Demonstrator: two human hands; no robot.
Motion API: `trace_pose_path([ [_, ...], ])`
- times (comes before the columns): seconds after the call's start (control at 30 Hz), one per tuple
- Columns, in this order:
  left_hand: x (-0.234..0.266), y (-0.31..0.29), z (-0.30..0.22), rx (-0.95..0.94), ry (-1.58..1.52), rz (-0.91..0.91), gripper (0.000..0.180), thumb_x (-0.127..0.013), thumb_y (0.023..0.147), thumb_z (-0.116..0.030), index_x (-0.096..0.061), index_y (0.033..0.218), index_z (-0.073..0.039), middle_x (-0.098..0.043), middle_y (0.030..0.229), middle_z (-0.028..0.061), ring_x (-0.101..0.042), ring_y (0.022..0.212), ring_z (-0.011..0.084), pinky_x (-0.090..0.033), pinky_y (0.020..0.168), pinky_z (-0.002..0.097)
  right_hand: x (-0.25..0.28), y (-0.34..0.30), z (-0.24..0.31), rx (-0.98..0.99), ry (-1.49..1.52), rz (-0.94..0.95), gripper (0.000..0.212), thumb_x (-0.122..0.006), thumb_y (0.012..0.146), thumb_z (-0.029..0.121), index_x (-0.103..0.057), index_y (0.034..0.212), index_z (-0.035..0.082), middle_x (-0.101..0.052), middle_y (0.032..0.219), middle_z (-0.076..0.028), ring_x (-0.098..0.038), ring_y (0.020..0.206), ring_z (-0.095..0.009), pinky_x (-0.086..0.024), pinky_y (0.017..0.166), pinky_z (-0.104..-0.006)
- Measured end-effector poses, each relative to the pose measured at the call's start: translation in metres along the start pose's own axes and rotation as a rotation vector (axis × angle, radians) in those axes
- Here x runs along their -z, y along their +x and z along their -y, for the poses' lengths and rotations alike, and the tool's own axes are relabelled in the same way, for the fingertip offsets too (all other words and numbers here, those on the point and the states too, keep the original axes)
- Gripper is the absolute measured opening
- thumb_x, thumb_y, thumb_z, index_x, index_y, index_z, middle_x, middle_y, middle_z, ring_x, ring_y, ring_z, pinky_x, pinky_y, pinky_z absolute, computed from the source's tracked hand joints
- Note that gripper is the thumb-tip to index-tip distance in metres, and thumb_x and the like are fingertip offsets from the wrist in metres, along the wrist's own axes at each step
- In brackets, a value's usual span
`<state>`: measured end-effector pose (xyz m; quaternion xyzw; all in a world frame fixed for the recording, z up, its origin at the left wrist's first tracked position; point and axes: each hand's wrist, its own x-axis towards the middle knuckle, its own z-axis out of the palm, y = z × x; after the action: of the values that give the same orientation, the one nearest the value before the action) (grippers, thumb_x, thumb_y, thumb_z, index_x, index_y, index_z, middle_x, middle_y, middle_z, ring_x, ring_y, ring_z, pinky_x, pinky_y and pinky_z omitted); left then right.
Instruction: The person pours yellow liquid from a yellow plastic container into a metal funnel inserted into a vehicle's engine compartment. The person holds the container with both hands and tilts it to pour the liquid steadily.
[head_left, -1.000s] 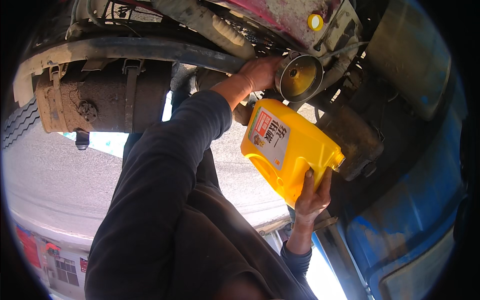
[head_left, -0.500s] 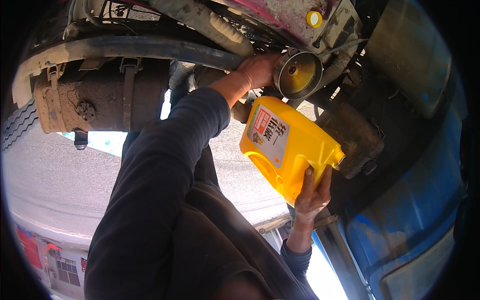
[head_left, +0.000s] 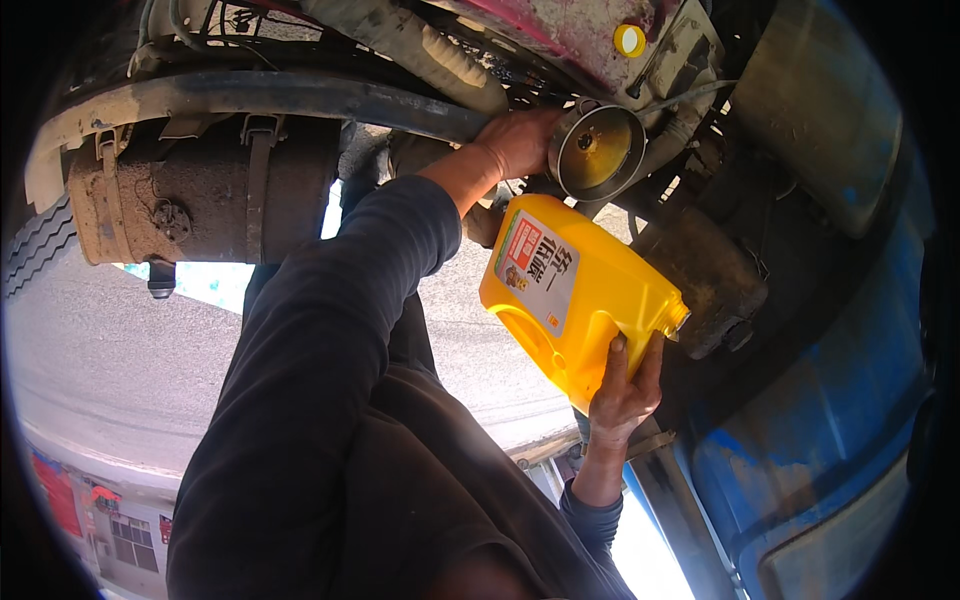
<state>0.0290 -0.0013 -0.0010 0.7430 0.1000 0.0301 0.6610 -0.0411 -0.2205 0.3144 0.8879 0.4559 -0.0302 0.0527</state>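
Step, we judge: steadying the funnel [head_left: 607, 163] | our left hand [head_left: 520, 142] beside it, fingers hidden, grip we cannot tell | our right hand [head_left: 624, 402] gripping the yellow jug [head_left: 600, 290] near the funnel | pouring calls for turning its mouth [head_left: 682, 318] funnelward

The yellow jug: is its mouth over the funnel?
No, the yellow jug has its mouth pointing away from the funnel, toward the picture's lower right.

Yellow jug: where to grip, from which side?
The yellow jug is probably best gripped at its lower edge by the neck, from below, where the right hand holds it. The body tapers there toward the neck, which points right, and the funnel sits close by the upper edge.
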Motion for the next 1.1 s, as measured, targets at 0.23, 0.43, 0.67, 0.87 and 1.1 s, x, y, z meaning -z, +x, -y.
trace_pose_path([
  [0.23,-0.001,0.0,0.001,-0.014,0.001,-0.023,0.044,-0.073,0.091,-0.034,-0.063,0.128,-0.011,-0.07,0.128,0.0159,-0.066,0.119,0.0377,-0.055,0.101,0.0468,-0.001,0.004,0.0,0.08,-0.04,-0.05,0.062,-0.083,0.095,0.016,-0.048,0.147,0.018,-0.054,0.144,-0.038,-0.076,0.103,-0.044,-0.066,0.079,-0.0397],
  [0.43,0.001,-0.002,-0.002,-0.012,0.005,-0.029,0.044,-0.073,0.091,-0.033,-0.063,0.127,-0.011,-0.07,0.126,0.0168,-0.067,0.118,0.0379,-0.055,0.101,0.0463,-0.001,0.007,0.003,0.088,-0.05,-0.068,0.063,-0.083,0.094,0.017,-0.048,0.146,0.018,-0.054,0.143,-0.04,-0.076,0.104,-0.047,-0.066,0.078,-0.0399],
  [0.67,0.001,-0.001,-0.003,-0.005,0.021,-0.006,0.043,-0.072,0.091,-0.031,-0.063,0.128,-0.011,-0.07,0.126,0.0163,-0.066,0.119,0.0377,-0.055,0.101,0.0461,0.0,0.009,0.004,0.087,-0.052,-0.062,0.062,-0.081,0.096,0.016,-0.047,0.148,0.019,-0.054,0.143,-0.04,-0.076,0.104,-0.047,-0.066,0.078,-0.0403],
  [0.87,0.003,-0.002,-0.005,-0.001,0.009,-0.01,0.042,-0.071,0.091,-0.03,-0.063,0.128,-0.011,-0.07,0.127,0.0164,-0.066,0.119,0.0377,-0.055,0.102,0.046,0.001,0.01,0.005,0.08,-0.053,-0.053,0.063,-0.081,0.096,0.016,-0.047,0.149,0.02,-0.054,0.144,-0.039,-0.076,0.104,-0.046,-0.066,0.078,-0.0406],
  [1.1,0.004,-0.002,-0.005,-0.006,0.014,-0.002,0.042,-0.071,0.091,-0.03,-0.063,0.127,-0.01,-0.07,0.127,0.0166,-0.066,0.119,0.0383,-0.055,0.101,0.0461,-0.001,0.013,0.006,0.105,-0.054,-0.08,0.069,-0.086,0.091,0.016,-0.047,0.148,0.018,-0.053,0.144,-0.038,-0.076,0.104,-0.045,-0.066,0.079,-0.0404],
])
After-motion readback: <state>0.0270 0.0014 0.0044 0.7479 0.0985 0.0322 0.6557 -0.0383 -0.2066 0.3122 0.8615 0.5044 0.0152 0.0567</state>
